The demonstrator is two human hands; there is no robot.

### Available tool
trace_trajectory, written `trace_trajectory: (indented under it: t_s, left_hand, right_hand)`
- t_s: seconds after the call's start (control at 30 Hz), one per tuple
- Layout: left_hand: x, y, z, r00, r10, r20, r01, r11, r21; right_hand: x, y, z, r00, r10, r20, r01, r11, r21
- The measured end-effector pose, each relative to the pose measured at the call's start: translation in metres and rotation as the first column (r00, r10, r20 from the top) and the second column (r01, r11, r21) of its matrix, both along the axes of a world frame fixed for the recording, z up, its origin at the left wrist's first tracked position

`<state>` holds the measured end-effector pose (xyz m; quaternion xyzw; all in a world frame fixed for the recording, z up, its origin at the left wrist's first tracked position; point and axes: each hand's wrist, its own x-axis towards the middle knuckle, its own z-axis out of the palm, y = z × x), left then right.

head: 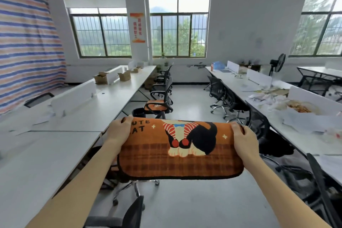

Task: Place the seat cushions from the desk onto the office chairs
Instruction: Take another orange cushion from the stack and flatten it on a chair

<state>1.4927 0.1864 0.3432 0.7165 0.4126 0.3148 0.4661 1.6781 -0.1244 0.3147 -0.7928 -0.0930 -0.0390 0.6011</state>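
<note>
An orange seat cushion (181, 155) with a black cat, red-striped sleeves and a plaid band is held flat over the aisle, right of the near counter (55, 153). The left hand (118, 129) grips its left edge and the right hand (244, 140) its right edge. The left hand covers part of the lettering, and only the base shows of the office chair (136, 189) beneath.

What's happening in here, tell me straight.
A person holds an orange cat-print seat cushion in the air, left hand gripping its left end and right hand its right end. It hangs over an office chair whose wheeled base shows beneath, beside the white desk. Farther up the aisle, a second chair already carries an orange cushion on its seat.
</note>
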Motion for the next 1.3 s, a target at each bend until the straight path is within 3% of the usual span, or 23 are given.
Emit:
trace_trajectory:
  t_s: [0.27,0.73,1.3]
  left_hand:
    - [0.159,0.081,-0.008,0.999,-0.042,0.009,0.042,0.997,-0.072]
    - [0.436,0.223,0.015,0.994,-0.104,-0.034,0.105,0.994,0.016]
    - [0.797,0.447,0.03,0.999,-0.03,-0.019,0.03,1.0,0.003]
  right_hand:
    - [0.16,0.082,0.012,1.0,0.005,0.012,-0.005,1.0,-0.009]
    - [0.429,0.211,0.019,1.0,-0.013,0.009,0.013,1.0,-0.005]
    - [0.806,0.442,0.033,0.999,0.044,0.017,-0.044,0.999,0.003]
